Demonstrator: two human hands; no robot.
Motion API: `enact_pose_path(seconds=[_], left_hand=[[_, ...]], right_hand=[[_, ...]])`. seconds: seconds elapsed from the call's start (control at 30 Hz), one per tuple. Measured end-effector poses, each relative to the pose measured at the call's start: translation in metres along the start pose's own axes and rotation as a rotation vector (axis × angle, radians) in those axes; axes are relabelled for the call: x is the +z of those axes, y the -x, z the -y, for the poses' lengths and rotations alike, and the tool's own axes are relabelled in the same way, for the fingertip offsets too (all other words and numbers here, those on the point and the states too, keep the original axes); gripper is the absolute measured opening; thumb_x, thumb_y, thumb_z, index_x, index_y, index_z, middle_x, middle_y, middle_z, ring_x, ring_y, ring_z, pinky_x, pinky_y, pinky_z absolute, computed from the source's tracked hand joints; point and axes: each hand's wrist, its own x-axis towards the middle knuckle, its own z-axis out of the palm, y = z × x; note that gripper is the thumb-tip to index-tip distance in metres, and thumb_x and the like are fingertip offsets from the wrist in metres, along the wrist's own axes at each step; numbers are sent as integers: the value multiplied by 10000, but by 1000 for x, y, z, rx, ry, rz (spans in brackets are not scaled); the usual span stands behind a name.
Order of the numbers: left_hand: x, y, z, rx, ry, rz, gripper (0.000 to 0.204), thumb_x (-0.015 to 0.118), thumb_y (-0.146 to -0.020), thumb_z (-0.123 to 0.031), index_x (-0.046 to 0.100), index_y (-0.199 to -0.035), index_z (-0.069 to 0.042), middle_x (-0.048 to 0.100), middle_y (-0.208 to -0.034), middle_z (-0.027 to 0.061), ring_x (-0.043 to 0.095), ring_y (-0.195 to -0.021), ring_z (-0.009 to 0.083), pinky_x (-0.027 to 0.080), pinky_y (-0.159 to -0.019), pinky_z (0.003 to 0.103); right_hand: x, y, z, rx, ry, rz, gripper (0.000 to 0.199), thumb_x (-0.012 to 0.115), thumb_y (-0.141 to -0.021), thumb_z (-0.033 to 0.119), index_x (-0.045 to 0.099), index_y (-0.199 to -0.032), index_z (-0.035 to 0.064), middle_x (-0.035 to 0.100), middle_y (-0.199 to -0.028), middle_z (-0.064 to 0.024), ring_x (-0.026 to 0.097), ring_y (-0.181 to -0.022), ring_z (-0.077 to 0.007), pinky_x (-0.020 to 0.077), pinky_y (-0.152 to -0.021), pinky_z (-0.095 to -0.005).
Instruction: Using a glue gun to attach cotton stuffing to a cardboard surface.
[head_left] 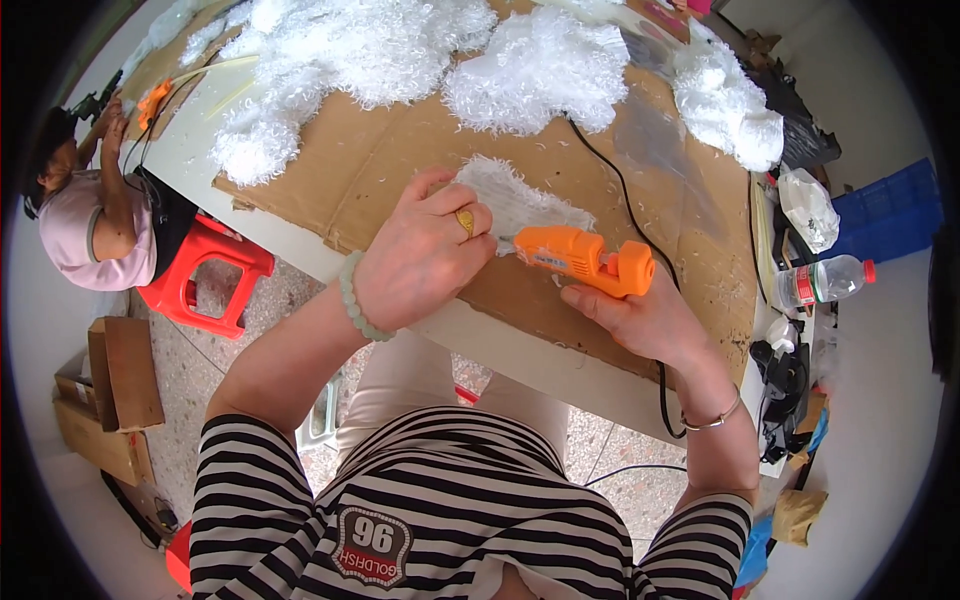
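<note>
Cardboard (722, 300): bare near right edge | glue gun (565, 248): nozzle left, axis crosswise | right hand (652, 315): gripping | left hand (428, 245): curled, pinch unclear

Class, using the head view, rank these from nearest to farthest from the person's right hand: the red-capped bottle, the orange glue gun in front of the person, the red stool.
From the right hand:
1. Orange glue gun: in its grasp.
2. Red-capped bottle: off to the right.
3. Red stool: far left.
</note>
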Motion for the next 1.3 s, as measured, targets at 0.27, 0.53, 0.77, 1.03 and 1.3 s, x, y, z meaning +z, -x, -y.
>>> enact_pose_path(seconds=[0.27,0.53,0.77,1.03,1.3], left_hand=[[0,-2,0,1,2,-9,166,705,-594,-39,613,-729,-64,540,-774,19,532,-839,214,407,-891,452],[0,-5,-1,-5,-26,-11,193,713,-562,-23,615,-720,-75,528,-771,18,536,-829,220,426,-876,457],[0,-6,-1,-14,-20,-2,200,715,-554,-19,617,-719,-77,535,-771,19,542,-821,222,427,-878,458],[0,-9,-2,-35,-3,-69,170,717,-557,-31,593,-661,-82,535,-728,17,532,-783,202,419,-837,407],[-6,-13,-12,-73,32,-13,297,761,-521,-72,599,-770,-85,545,-780,31,528,-819,235,412,-846,418]], right_hand=[[1,-3,1,-23,-3,19,322,659,-799,335,628,-962,59,623,-767,-149,589,-717,-321,463,-674,-362],[1,-10,1,-68,26,16,334,641,-800,360,633,-983,81,637,-807,-155,602,-782,-342,474,-713,-389],[-7,-3,-7,-40,-10,45,339,658,-794,343,625,-1006,80,643,-865,-143,606,-808,-307,470,-735,-363],[-14,0,-17,-43,-506,-40,228,642,-856,201,587,-1012,45,537,-736,9,488,-645,-81,416,-581,-242],[6,-26,-7,-104,-1018,-209,277,569,-899,291,566,-986,28,603,-809,-54,584,-751,-159,479,-675,-305]])
